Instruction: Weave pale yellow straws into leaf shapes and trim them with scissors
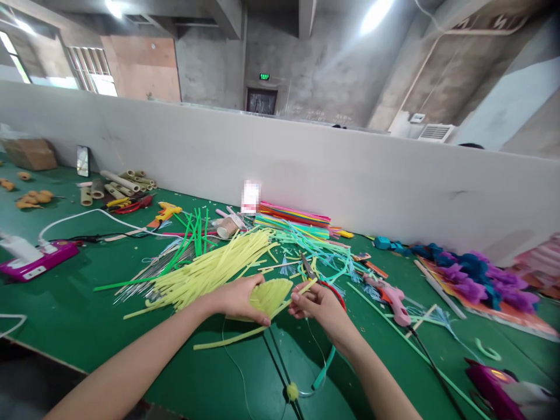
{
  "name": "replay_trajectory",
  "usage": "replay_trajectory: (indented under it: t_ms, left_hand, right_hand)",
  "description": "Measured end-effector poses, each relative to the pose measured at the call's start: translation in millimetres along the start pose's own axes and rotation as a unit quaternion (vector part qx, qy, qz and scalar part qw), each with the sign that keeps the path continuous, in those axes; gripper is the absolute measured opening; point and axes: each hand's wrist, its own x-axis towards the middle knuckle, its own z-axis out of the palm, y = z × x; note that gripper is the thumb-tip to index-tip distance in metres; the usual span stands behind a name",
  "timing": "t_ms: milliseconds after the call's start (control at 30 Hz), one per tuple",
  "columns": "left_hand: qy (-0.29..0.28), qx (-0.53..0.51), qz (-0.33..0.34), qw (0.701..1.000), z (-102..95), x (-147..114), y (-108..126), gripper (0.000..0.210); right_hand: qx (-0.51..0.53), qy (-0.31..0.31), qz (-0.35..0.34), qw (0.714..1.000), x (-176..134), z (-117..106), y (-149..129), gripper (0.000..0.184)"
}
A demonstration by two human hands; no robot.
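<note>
My left hand [240, 298] is closed around a fan-shaped piece of yellow-green pipe cleaners [272, 296], thumb along its lower edge. With finger and thumb, my right hand [320, 304] pinches a yellow pipe cleaner strand [308, 287] that runs from the piece. Another yellow strand [230, 339] sticks out toward the lower left. Below the hands lie two thin dark rods [276, 356] with a small yellow fuzzy ball [291, 391] on them. Behind my left hand spreads a heap of yellow pipe cleaners [219, 259]. Red-handled scissors [309, 269] lie partly hidden behind my right hand.
A pink glue gun [397, 306] lies to the right, its cord trailing forward. Purple and blue fuzzy shapes [476, 271] rest farther right. At left are a yellow glue gun [167, 211], bamboo pieces [120, 184] and a magenta power strip [41, 261]. A white partition [196, 154] bounds the table.
</note>
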Motion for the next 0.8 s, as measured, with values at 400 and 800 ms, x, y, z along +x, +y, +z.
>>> replay_trajectory:
  t_ms: [400,800]
  left_hand:
    - [-0.017,-0.216,-0.001,0.976,10.5,1.2,2.7,0.072]
    - [-0.042,-0.23,-0.016,0.972,10.9,1.1,3.0,0.063]
  right_hand:
    - [-0.004,-0.021,-0.054,0.998,3.5,-3.9,2.6,0.044]
    - [-0.025,-0.039,-0.061,0.997,3.5,-2.1,2.8,0.044]
